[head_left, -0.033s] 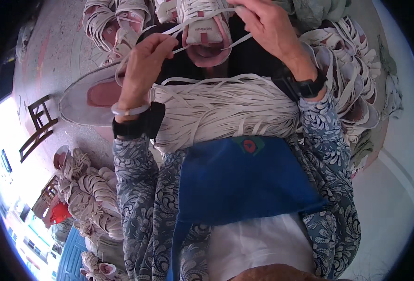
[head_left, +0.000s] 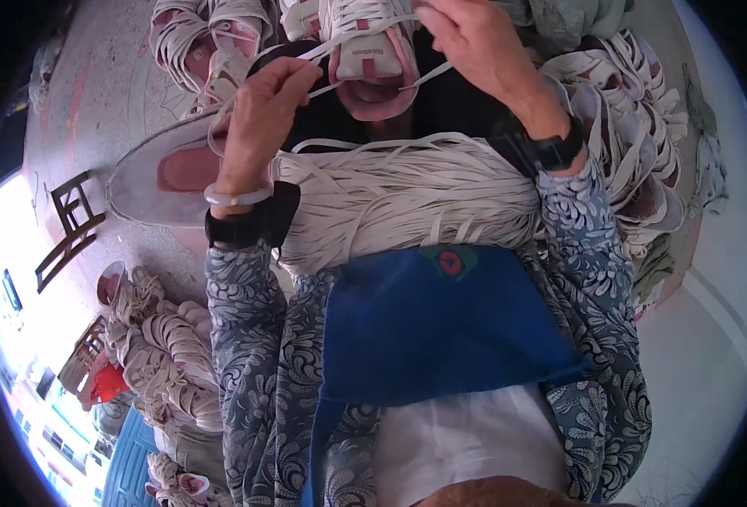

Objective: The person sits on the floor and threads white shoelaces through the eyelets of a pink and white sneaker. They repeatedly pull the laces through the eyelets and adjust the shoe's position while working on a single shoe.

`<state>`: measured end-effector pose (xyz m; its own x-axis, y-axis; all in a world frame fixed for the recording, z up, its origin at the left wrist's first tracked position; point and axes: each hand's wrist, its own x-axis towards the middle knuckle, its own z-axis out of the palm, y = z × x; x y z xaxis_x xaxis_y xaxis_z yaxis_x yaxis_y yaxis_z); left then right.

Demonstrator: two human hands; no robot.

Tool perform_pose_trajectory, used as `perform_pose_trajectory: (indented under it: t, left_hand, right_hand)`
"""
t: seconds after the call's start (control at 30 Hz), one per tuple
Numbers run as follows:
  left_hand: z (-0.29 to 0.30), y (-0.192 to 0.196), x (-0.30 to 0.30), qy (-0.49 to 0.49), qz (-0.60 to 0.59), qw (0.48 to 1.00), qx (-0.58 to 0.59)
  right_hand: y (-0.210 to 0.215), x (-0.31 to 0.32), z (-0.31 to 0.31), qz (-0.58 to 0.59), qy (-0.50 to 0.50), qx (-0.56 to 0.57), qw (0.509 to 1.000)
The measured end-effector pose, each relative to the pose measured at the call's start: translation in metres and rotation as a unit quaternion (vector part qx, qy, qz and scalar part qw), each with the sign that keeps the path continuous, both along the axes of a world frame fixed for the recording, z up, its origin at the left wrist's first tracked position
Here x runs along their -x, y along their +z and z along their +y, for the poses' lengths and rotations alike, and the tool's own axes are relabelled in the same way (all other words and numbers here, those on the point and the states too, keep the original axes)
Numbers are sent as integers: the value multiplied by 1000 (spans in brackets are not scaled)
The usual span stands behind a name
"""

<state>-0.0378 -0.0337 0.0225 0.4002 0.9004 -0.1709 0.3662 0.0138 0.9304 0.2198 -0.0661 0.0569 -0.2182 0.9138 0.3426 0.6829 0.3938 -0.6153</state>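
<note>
A white sneaker with pink trim [head_left: 372, 61] sits at the top middle, its opening toward me. A flat white shoelace [head_left: 365, 32] stretches across its tongue. My left hand [head_left: 265, 110], left of the shoe, is closed in a pinch on the lace, and a loop of it hangs by the wrist. To the right of the shoe, my right hand [head_left: 483, 52] pinches the lace near the top edge; its fingertips are partly cut off. Lace ends also run from the shoe's collar toward each hand. Across my lap lies a thick bundle of white shoelaces [head_left: 407, 198].
A blue apron [head_left: 441, 329] covers my lap. Left of my wrist is a large pale shoe-like shape with a pink inside [head_left: 141, 169]. Piles of laced sneakers lie at left [head_left: 162, 355], upper left [head_left: 179, 42] and right [head_left: 627, 127]. A wooden chair [head_left: 73, 224] stands far left.
</note>
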Motion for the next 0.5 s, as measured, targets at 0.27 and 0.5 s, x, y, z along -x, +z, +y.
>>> perform_pose_trajectory:
  t: [0.27,0.5]
  left_hand:
    - [5,-10,-9,15,106,986,-131]
    - [19,-15,-12,0,214,946,-243]
  right_hand:
    - [-27,0,16,-115,64,-37,991]
    - [1,6,15,-249,55,-157,954]
